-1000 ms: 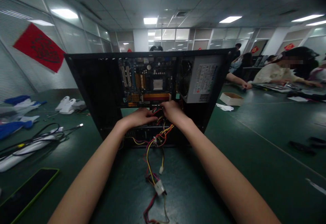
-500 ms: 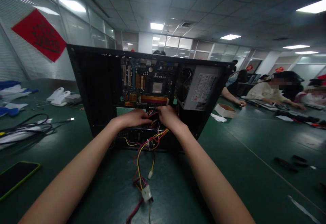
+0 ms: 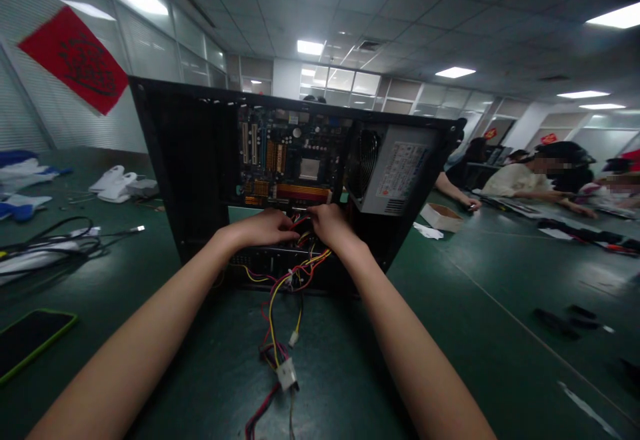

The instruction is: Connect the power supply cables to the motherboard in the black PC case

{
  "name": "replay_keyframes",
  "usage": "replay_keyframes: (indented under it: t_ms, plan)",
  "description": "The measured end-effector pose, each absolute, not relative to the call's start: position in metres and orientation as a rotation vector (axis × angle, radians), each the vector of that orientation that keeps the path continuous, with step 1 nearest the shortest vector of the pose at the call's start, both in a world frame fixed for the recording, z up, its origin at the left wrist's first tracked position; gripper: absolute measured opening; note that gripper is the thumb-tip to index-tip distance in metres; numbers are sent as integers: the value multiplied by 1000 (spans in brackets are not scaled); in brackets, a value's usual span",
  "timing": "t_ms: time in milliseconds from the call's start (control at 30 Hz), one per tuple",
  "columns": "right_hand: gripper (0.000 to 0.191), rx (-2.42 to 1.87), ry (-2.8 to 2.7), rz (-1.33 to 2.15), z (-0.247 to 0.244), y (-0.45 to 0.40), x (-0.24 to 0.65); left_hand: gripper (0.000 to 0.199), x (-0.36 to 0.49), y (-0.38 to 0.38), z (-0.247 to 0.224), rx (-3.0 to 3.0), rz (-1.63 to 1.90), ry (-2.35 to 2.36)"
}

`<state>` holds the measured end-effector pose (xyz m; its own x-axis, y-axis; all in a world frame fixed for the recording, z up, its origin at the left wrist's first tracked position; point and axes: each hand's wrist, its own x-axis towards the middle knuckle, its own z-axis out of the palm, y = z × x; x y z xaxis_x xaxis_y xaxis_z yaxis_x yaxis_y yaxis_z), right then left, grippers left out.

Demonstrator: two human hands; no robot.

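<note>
- Location: the open black metal computer case (image 3: 193, 160) stands on the green desk (image 3: 465, 347), directly in front of the person, open side facing the wearer.
- Left hand (image 3: 273, 228): inside the case, below the circuit board, thumb and fingertips beside thin red and dark wires (image 3: 301, 220). Whether its grip has closed on them cannot be told.
- Right hand (image 3: 330, 225): fingers curled at the board's lower edge, close to the left hand. Its fingertips are partly hidden; what the grip grasps, if anything, cannot be told.
- In place: the dark circuit board with gold and orange slots (image 3: 278, 160) and the grey box-shaped power supply with a printed label (image 3: 397, 167) both sit inside the case.
- Outstanding, as judged: the yellow, red and black cable bundle (image 3: 313, 265) hangs out of the case; its broad white plastic connector (image 3: 287, 374) and small white plug (image 3: 293, 339) are unattached.
</note>
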<state>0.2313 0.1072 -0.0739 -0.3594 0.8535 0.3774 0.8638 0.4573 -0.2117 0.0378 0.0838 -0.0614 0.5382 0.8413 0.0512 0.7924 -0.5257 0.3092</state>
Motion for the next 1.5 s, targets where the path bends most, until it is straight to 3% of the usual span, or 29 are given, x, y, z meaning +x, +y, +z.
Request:
replay_keyframes:
  t_ms: [333, 800, 1500]
  plan:
    - [39, -1460, -2221, -35, -74, 107, 232, 39, 36, 84, -63, 2581, 347, 1328]
    - [24, -1608, -2152, -29, -69, 106, 233, 38, 41, 79, -59, 2538, 338, 1374]
    - [24, -1666, -2088, -3, -66, 99, 230, 41, 38, 79, -59, 2488, 292, 1429]
